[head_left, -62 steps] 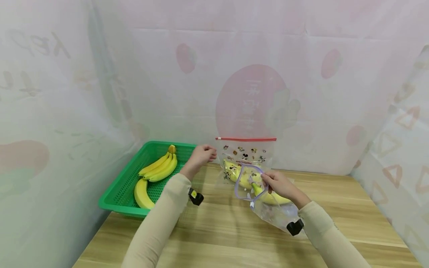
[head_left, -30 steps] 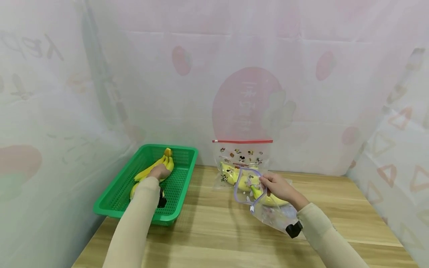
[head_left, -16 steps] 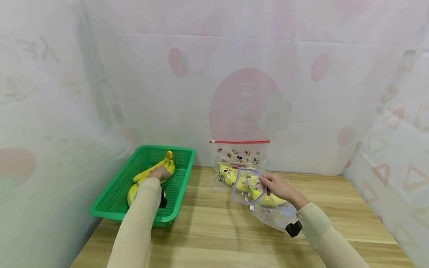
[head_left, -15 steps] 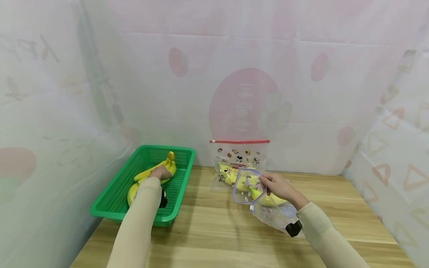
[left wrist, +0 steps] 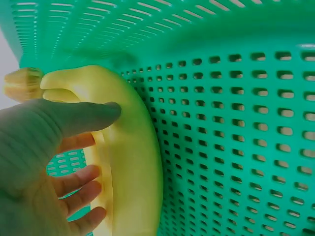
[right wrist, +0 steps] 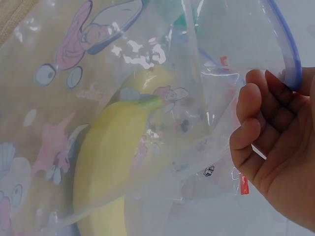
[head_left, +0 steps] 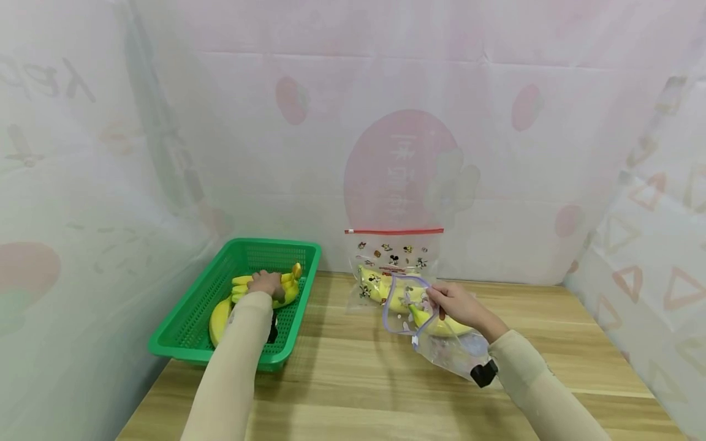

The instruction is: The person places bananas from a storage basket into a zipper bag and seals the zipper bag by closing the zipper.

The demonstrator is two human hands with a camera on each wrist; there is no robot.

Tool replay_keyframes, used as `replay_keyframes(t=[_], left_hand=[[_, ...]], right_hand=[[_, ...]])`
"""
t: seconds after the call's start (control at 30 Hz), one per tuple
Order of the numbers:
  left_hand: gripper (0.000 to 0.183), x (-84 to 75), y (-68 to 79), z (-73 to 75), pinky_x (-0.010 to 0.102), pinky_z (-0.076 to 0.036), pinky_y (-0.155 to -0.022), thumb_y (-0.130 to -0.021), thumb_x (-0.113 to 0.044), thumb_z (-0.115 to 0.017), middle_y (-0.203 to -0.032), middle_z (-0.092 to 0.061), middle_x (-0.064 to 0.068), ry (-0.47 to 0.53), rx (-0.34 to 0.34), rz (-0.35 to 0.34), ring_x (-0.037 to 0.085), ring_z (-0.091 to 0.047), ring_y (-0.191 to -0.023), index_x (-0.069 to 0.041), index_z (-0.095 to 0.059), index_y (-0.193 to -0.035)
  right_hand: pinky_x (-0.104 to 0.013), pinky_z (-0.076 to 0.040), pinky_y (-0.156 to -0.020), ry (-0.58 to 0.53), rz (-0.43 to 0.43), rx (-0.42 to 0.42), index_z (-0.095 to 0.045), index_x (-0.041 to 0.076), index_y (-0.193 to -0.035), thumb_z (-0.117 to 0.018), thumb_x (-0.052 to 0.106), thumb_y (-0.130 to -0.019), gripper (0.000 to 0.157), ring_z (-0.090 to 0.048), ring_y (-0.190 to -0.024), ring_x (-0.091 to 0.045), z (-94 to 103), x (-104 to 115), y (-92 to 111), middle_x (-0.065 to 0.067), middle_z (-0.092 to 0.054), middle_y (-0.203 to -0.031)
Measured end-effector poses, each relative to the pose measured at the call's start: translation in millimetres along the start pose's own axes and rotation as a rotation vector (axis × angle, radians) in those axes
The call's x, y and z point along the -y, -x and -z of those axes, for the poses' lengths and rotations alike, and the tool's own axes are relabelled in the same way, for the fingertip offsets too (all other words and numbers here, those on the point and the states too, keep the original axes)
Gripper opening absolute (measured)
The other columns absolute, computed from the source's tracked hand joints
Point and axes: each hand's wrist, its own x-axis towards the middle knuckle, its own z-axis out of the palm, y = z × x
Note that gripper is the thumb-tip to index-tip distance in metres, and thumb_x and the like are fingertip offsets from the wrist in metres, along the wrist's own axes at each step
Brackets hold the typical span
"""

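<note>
Inside the green basket [head_left: 190, 312], my left hand [head_left: 266, 285] grips a bunch of bananas [left wrist: 133, 162]. In the left wrist view the thumb lies across the nearest banana while the fingertips touch the bunch's other side. A single banana [head_left: 220, 320] lies in the basket on the near side of that hand. My right hand [head_left: 455, 303] pinches the purple rim of a clear zip bag [right wrist: 294, 54], holding its mouth open. Within this bag is one banana [right wrist: 101, 167], its green tip toward the mouth.
Behind the purple-rimmed bag, a clear cartoon-print bag with a red zip [head_left: 394, 232] stands against the back curtain [head_left: 309, 171], with yellow bananas [head_left: 375, 286] in it. Everything rests on a wooden table [head_left: 353, 380]; printed curtains enclose its back and sides.
My left hand has gone from beside the red-zip bag into the basket and taken hold of the banana bunch. The bunch has turned, its stem swinging right. The right hand keeps its pinch.
</note>
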Motion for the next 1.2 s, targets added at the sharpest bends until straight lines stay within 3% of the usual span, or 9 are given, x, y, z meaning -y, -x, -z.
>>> replay_keyframes(t=[0.23, 0.47, 0.67, 0.97, 1.1, 1.2], left_hand=[[0.088, -2.3, -4.7, -6.1, 0.069, -0.030, -0.090, -0.081, -0.019, -0.074, -0.137, -0.020, 0.040, 0.030, -0.047, 0.018, 0.059, -0.022, -0.123, -0.003, -0.019, -0.148], [0.104, -0.3, -12.1, -10.5, 0.070, -0.026, -0.094, -0.074, -0.026, -0.082, -0.143, -0.017, 0.037, 0.018, 0.026, 0.035, 0.059, -0.021, -0.125, -0.005, -0.014, -0.150], [0.099, 0.2, -21.1, -15.2, 0.070, -0.025, -0.094, -0.073, -0.028, -0.082, -0.141, -0.025, 0.035, -0.066, 0.023, 0.029, 0.057, -0.022, -0.125, -0.005, -0.021, -0.148], [0.094, -1.4, -21.3, -16.7, 0.074, -0.014, -0.096, -0.070, -0.025, -0.082, -0.128, -0.032, 0.036, -0.147, -0.025, 0.061, 0.056, -0.026, -0.120, -0.001, -0.031, -0.145], [0.091, -2.0, -22.1, -16.2, 0.074, -0.015, -0.097, -0.074, -0.029, -0.079, -0.133, -0.030, 0.036, -0.139, -0.002, 0.055, 0.057, -0.026, -0.122, 0.000, -0.029, -0.145], [0.081, -1.9, -23.4, -14.4, 0.073, -0.017, -0.097, -0.082, -0.029, -0.068, -0.138, -0.030, 0.035, -0.113, 0.026, 0.043, 0.057, -0.025, -0.125, 0.001, -0.027, -0.145]], right_hand=[[-0.033, -0.048, -0.051, -0.018, 0.012, 0.012, -0.054, 0.003, -0.075, -0.039, 0.026, -0.104, 0.040, -0.053, -0.058, -0.034, 1.9, -3, -1, -0.006, -0.051, -0.068], [-0.030, -0.047, -0.050, -0.001, 0.014, 0.014, -0.054, -0.005, -0.079, -0.039, 0.019, -0.104, 0.038, -0.053, -0.056, -0.026, 1.7, 4, 0, -0.007, -0.051, -0.067], [-0.032, -0.047, -0.050, -0.004, 0.021, 0.006, -0.055, 0.001, -0.076, -0.041, 0.026, -0.103, 0.040, -0.052, -0.054, -0.019, 1.6, -4, -2, -0.004, -0.052, -0.066], [-0.035, -0.048, -0.051, 0.019, 0.015, -0.002, -0.057, -0.003, -0.078, -0.040, 0.027, -0.103, 0.043, -0.054, -0.057, -0.031, 2.6, -4, -3, -0.004, -0.052, -0.065], [-0.044, -0.049, -0.053, 0.016, 0.009, -0.006, -0.056, -0.002, -0.077, -0.040, 0.026, -0.103, 0.041, -0.053, -0.054, -0.022, 2.8, -5, -2, -0.004, -0.052, -0.065], [-0.046, -0.049, -0.055, 0.005, -0.005, -0.007, -0.056, 0.001, -0.077, -0.040, 0.026, -0.103, 0.040, -0.052, -0.054, -0.019, 3.1, -7, -1, -0.004, -0.052, -0.065]])
